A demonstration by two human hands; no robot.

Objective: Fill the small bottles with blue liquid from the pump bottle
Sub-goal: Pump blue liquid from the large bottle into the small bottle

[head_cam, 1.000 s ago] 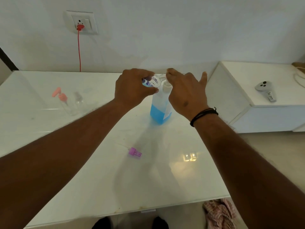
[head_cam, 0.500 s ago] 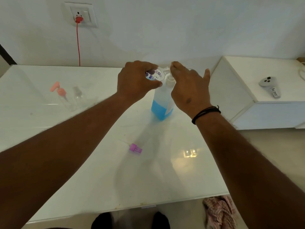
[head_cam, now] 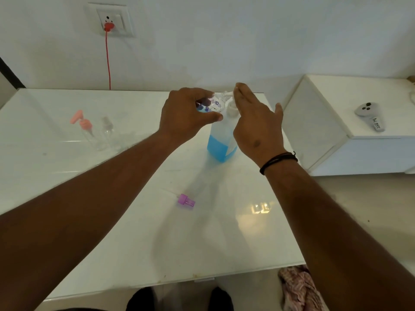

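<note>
- The pump bottle (head_cam: 221, 140) stands upright toward the far edge of the white table (head_cam: 112, 232), right of the middle, with blue liquid filling only its lower part.
- The left hand (head_cam: 186, 115) has its fingers and thumb curled round a small bottle (head_cam: 211, 104) printed with purple and blue flowers, held tilted at the pump's nozzle; no words on it can be read.
- The right hand (head_cam: 256, 122) lies flat, fingers straight and together, pressing on the pump head (head_cam: 231, 106).
- A purple cap (head_cam: 186, 200) lies on its side near the table's middle, well apart from the hands.
- Two more small clear bottles (head_cam: 98, 131) stand toward the far left edge, one with a pink pump top.
- A grey controller (head_cam: 368, 113) lies on the white cabinet (head_cam: 336, 140) beyond the table's right edge; its handle bears a handwritten label, too small to read surely.
</note>
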